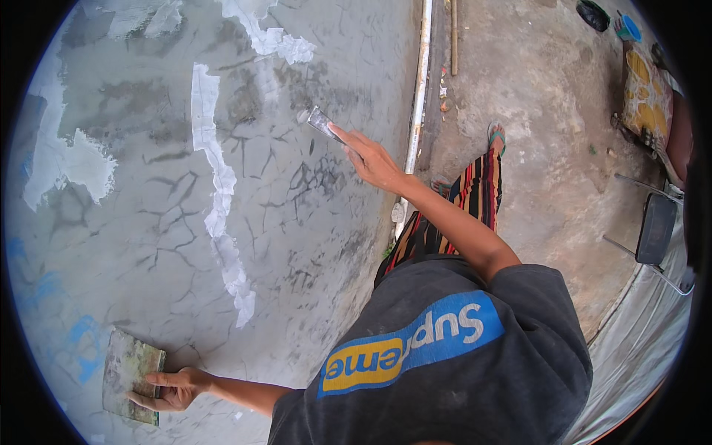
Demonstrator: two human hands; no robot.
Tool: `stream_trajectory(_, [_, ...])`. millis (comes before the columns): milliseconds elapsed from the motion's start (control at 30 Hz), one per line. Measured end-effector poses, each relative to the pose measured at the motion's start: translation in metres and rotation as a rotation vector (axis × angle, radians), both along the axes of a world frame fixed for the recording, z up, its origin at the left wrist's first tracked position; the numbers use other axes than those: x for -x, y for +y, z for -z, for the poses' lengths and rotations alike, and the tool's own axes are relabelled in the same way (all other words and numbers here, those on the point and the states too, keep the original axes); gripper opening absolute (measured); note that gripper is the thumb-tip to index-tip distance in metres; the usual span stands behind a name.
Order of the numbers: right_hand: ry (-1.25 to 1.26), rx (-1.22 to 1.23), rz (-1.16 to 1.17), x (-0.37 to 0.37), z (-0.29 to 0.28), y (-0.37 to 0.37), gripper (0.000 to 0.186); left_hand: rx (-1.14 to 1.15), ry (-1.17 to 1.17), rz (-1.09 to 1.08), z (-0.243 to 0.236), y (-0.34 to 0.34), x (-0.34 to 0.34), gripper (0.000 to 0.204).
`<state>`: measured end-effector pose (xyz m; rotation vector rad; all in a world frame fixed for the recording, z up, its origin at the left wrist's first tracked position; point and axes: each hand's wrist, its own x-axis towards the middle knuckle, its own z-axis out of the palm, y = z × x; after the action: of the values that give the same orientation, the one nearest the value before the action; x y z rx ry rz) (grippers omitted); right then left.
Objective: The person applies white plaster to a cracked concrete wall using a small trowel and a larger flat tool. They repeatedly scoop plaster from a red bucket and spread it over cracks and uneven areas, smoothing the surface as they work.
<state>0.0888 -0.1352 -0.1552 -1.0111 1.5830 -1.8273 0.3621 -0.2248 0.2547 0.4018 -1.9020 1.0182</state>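
Observation:
My right hand (pixel 377 165) is closed around a putty knife (pixel 323 123). Its blade end rests at or close to the grey plastered wall (pixel 289 215), beside a small light dab of filler (pixel 302 116). Low on the left, my left hand (pixel 173 389) grips a flat square board (pixel 132 374) with a worn, stained face, thumb on one side and fingers on the other. Between the hands, a long jagged strip of white filler (pixel 222 193) runs down the wall. Thin dark cracks branch across the surface around it.
More white filler patches (pixel 70 159) mark the wall, with blue smudges (pixel 85 345) lower down. A white pipe (pixel 419 89) follows the wall's foot. On the concrete floor (pixel 552 170) stand my sandalled feet; a dark-seated metal chair (pixel 656 228), patterned cloth (pixel 647 93) and blue container (pixel 629 28) lie right.

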Motion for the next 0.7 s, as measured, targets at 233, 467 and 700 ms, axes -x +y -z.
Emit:
stream_trajectory(233, [0.102,0.013,0.057,0.000,0.016,-0.038,0.073,-0.005,0.012,0.062,0.000,-0.001,0.014,0.062])
stream_trajectory(467, [0.076,-0.040,0.149,-0.006,0.046,-0.001,0.080,-0.027,0.003,0.031,-0.001,0.001,0.006,0.062])
stream_trajectory(700, [0.058,-0.067,0.083,-0.001,0.013,-0.033,0.078,0.005,0.014,0.111,-0.002,-0.003,0.007,0.062])
